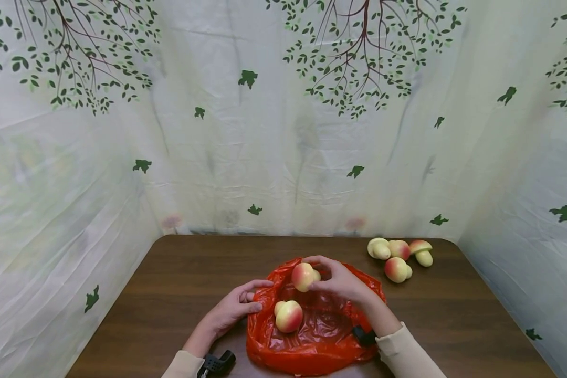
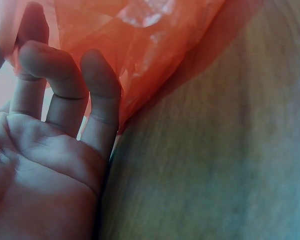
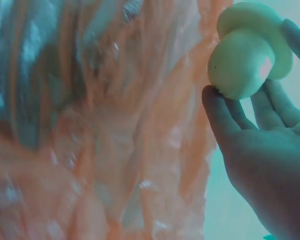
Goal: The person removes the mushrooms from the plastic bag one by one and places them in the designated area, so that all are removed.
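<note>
A red plastic bag [image 1: 321, 357] lies spread on the table with its mouth wide and facing up. My left hand [image 1: 231, 310] grips its left rim; in the left wrist view the thin red film [image 2: 155, 55] runs past the bent fingers [image 2: 102, 80]. Over the far part of the bag, my right hand [image 1: 335, 281] pinches a toy mushroom [image 1: 303, 277] with a red and yellow cap. The right wrist view shows its pale stem, with fingertips and thumb around it. Another toy mushroom [image 1: 289, 316] sits inside the bag, toward the left.
Several more toy mushrooms [image 1: 397, 269] are grouped at the back right of the brown wooden table [image 1: 453, 325]. A pale curtain [image 1: 274, 131] printed with leaves surrounds the table's back and sides. Black wrist cameras [image 1: 217, 362] sit at both cuffs.
</note>
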A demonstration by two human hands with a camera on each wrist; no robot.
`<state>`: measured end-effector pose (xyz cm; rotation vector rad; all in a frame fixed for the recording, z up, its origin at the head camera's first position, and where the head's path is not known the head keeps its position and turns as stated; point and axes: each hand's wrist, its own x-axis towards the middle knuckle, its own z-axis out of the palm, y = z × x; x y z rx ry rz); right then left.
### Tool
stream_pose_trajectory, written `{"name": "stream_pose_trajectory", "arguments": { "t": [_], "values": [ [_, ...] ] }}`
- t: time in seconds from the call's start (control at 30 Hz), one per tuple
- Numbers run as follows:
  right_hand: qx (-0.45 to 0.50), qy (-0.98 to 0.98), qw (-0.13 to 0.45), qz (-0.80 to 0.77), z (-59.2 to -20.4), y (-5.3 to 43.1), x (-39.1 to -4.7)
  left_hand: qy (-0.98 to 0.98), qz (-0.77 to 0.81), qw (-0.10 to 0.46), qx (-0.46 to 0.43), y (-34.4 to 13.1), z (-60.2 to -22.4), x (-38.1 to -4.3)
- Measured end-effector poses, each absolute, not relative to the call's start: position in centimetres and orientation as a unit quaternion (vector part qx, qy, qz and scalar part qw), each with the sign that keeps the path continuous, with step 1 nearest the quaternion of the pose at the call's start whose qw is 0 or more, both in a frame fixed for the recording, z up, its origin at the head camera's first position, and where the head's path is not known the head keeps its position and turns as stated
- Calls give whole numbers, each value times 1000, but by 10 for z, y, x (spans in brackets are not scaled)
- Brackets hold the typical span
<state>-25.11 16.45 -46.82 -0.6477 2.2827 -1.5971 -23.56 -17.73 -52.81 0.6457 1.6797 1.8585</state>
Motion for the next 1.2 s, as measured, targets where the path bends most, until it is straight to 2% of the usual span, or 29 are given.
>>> {"name": "stream_pose_trajectory", "arguments": {
  "t": [0.87,1.2],
  "values": [
    [-176,778,87,-597,-440,227,-255,621,691,278,244,-177,-527,-237],
    [-134,797,72,-584,-444,258,-249,630,686,276,237,-177,-527,-236]
  ]
}}
